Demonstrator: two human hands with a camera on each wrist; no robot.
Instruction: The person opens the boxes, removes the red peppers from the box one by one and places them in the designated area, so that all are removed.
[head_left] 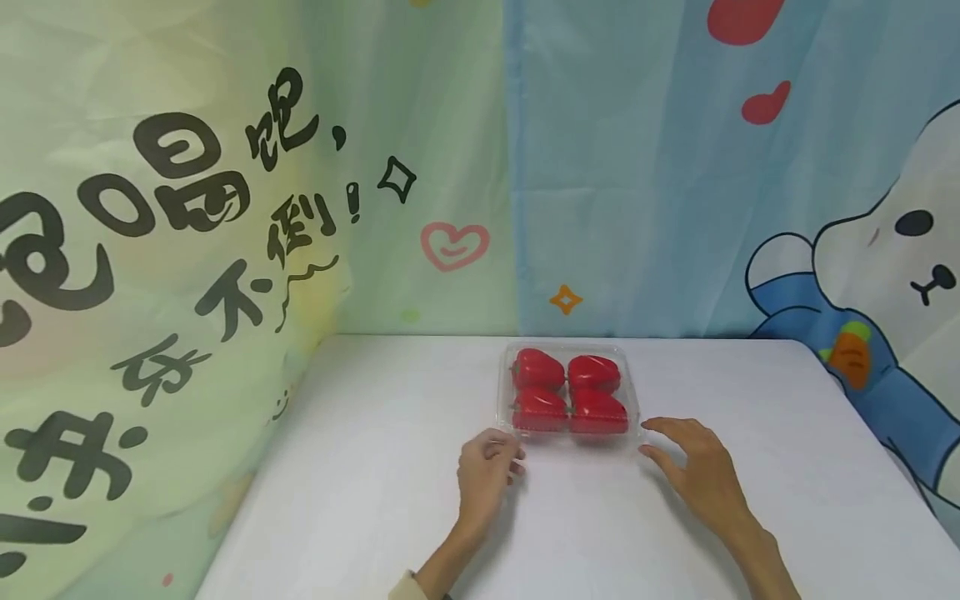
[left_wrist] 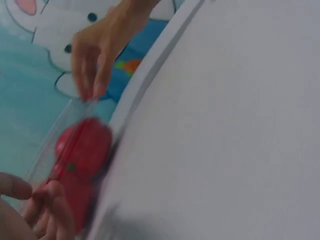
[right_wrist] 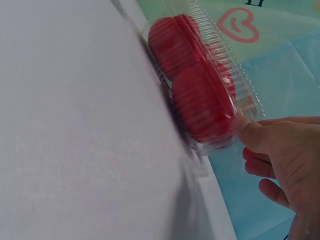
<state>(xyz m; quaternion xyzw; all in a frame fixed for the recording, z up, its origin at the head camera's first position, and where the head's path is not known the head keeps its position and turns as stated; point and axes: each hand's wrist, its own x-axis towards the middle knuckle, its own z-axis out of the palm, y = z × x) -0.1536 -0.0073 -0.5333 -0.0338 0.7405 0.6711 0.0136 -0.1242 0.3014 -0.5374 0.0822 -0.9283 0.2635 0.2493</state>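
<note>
A clear plastic clamshell box (head_left: 636, 400) with a ribbed rim sits toward the back of the white table. Inside it are several glossy red bell-pepper-like pieces (head_left: 538, 371), with bits of green stem showing. My left hand (head_left: 483, 475) is at the box's near left corner, thumb and forefinger pinching the clear edge in the left wrist view. At the near right corner my right hand (right_wrist: 287, 155) holds the rim between thumb and forefinger, its other fingers curled below. The lid lies over the red pieces.
The white table (head_left: 360, 467) extends around the box. Behind it hangs a printed cloth (head_left: 420, 125) with hearts, dark lettering and a white cartoon animal (head_left: 885, 217) at the right. The table's back edge runs just beyond the box.
</note>
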